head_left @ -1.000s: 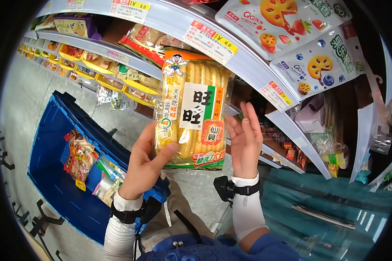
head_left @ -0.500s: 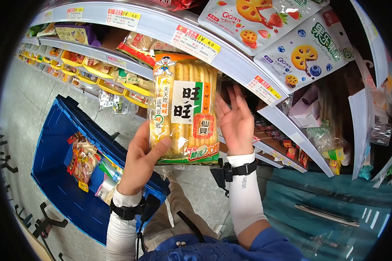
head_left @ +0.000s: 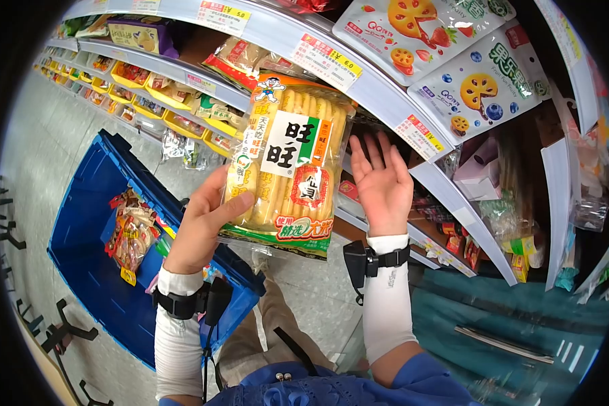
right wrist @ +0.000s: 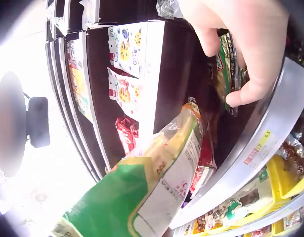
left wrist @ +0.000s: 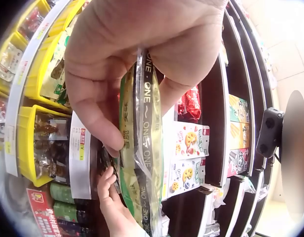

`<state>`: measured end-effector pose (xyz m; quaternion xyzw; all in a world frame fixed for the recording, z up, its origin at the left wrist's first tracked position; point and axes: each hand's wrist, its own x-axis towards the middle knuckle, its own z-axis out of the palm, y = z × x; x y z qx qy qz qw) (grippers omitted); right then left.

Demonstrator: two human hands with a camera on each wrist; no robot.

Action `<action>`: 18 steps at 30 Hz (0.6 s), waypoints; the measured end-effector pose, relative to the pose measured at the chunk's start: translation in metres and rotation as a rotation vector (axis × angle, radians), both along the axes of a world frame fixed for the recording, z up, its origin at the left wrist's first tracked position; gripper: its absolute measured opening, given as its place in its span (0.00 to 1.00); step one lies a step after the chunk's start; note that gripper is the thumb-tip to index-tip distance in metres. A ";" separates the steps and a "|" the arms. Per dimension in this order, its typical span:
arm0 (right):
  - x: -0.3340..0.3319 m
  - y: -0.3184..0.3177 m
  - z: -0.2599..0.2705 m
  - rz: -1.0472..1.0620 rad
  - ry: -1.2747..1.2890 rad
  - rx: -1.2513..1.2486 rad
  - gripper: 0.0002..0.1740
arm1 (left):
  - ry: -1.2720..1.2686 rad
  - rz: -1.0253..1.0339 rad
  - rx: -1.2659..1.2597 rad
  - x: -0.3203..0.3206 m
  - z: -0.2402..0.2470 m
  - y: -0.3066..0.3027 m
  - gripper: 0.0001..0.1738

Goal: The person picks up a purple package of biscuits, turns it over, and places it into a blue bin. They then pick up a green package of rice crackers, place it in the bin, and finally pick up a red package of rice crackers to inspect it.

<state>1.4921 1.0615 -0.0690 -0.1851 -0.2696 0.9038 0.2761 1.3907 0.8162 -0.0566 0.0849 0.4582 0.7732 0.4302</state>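
Note:
In the head view my left hand (head_left: 206, 220) grips a clear bag of rice crackers (head_left: 281, 172) by its lower left side, thumb lying across the front. The bag is tilted, its printed face turned up. The left wrist view shows it edge-on, with a dark sealed seam (left wrist: 148, 168) between thumb and fingers. To the right of the bag, my right hand (head_left: 384, 189) is held palm up, fingers spread and slightly bent, with nothing in it. In the right wrist view its fingertips come close to another shiny pack (right wrist: 223, 69) on the dark shelf.
A blue basket (head_left: 81, 223) at left holds several snack packs (head_left: 132, 233). Shelves with price labels (head_left: 328, 61) curve across the top and right. White QQ pouches (head_left: 484, 84) stand at upper right, yellow bins (head_left: 149, 105) at left. A teal translucent surface (head_left: 494, 318) lies at lower right.
The cracker bag, in my left hand, has tilted and moved away from the right hand. My right hand, earlier close beside the bag's edge, is now apart from it with its palm turned up.

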 end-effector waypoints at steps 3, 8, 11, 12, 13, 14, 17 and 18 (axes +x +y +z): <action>0.002 -0.002 0.001 0.010 0.040 -0.033 0.24 | 0.009 -0.010 -0.004 -0.001 -0.002 -0.002 0.25; -0.008 0.001 -0.004 -0.033 0.122 -0.091 0.21 | 0.025 -0.008 0.003 0.000 -0.001 -0.005 0.25; -0.011 0.001 -0.008 -0.083 0.163 -0.136 0.19 | 0.023 -0.012 -0.004 0.001 -0.001 -0.006 0.25; -0.011 0.003 -0.012 -0.075 0.155 -0.138 0.19 | 0.016 -0.005 -0.006 0.001 -0.001 -0.006 0.25; -0.012 0.004 -0.016 -0.080 0.170 -0.135 0.19 | 0.019 -0.014 -0.006 0.001 -0.003 -0.007 0.25; -0.012 0.005 -0.018 -0.085 0.186 -0.133 0.19 | 0.022 -0.023 -0.007 0.000 -0.003 -0.008 0.25; -0.014 0.006 -0.016 -0.056 0.199 -0.161 0.21 | 0.039 -0.006 -0.025 0.000 -0.005 -0.010 0.25; -0.015 0.007 -0.015 -0.038 0.212 -0.176 0.21 | 0.055 0.003 -0.036 0.000 -0.005 -0.010 0.26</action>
